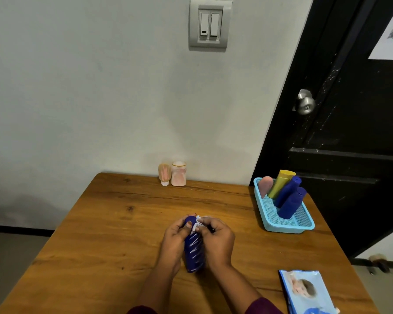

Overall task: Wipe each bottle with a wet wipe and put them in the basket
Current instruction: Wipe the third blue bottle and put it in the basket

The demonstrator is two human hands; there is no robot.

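Gripping a dark blue bottle (193, 250) above the wooden table (114, 223), the left hand (174, 240) curls round it while the right hand (216, 240) pinches a white wet wipe (196, 224) against its top; four bottles stand in the blue basket (304, 223) at right.

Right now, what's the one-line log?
left hand: holds blue bottle | right hand: pinches wipe on top | basket: four bottles | waiting: two bottles
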